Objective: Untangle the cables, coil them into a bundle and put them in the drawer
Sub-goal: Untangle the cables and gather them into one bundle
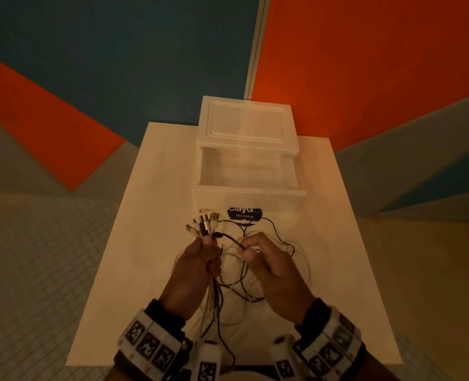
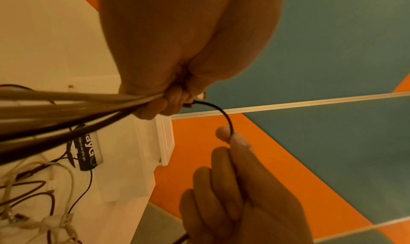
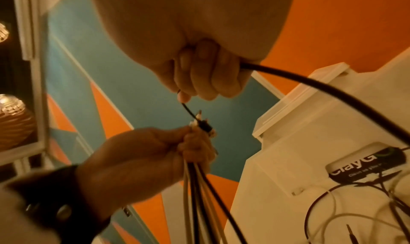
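The cables [image 1: 214,287] are a mix of black and pale leads, gathered at one end and loose at the other. Their plug ends [image 1: 203,221] fan out above the left hand [image 1: 197,264], which has its fingers wrapped tight round the whole bunch; below the fist the leads hang down toward the person's wrists. The rest of the cables lie in slack, crossing loops on the white table [image 1: 150,188], just in front of the drawer unit.

One thin black cable [image 1: 232,240] arcs from the top of the left fist across to the right hand [image 1: 269,266], which pinches it between thumb and forefinger, the other fingers curled in. From the left wrist view that black cable [image 2: 224,113] curves in a short bow between the two hands, and the right hand's fingertips [image 2: 224,133] nip it at the far end.

The drawer [image 1: 248,174] stands pulled out of its white plastic unit [image 1: 247,122] at the back of the table, and I can see nothing inside it. A dark label [image 1: 244,213] sits low on its front panel, with cable loops lying just below it.

Both wrists carry bands [image 1: 150,345] with black-and-white square markers. Behind the table the wall [image 1: 365,64] is painted in orange, teal and grey shapes.
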Available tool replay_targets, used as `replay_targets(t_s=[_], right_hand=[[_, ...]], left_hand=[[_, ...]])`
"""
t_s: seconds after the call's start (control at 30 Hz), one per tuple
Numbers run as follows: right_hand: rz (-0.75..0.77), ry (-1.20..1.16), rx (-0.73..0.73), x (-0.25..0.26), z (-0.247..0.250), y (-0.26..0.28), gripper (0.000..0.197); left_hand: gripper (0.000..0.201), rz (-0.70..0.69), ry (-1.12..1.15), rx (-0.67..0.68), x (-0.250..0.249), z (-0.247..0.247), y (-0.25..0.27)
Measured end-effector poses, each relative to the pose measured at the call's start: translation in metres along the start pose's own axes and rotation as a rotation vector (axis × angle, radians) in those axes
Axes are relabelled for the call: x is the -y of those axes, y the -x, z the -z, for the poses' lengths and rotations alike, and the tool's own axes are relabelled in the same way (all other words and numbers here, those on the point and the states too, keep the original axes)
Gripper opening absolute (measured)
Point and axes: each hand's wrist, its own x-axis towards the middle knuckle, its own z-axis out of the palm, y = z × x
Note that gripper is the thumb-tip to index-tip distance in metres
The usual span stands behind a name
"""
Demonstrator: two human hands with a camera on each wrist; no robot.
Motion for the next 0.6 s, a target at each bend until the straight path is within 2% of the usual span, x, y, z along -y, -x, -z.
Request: replay_targets(t_s=[0.1,0.23,0.37,0.47,0.6], right_hand=[[0.058,0.086,-0.080,0.000,-0.014,0.002,0.014],[0.138,0.078,-0.241,0.004,-0.015,0.003,0.015],[0.193,0.321,-0.168,0.003,-0.026,0.000,0.011],[0.162,0.504,-0.108,-0.004,-0.037,-0.001,0.015],[0.148,0.568,-0.082,-0.004,-0.036,0.002,0.015]], left_hand=[[0.025,0.008,0.055,-0.039,-0.001,-0.003,0.001],[0.041,0.045,0.151,-0.039,-0.007,-0.004,0.001],[0.060,0.066,0.223,0.011,-0.009,-0.006,-0.001],[0.048,0.038,0.174,0.033,-0.008,-0.011,0.002],[0.050,0.019,0.119,0.034,-0.003,-0.010,0.003]])
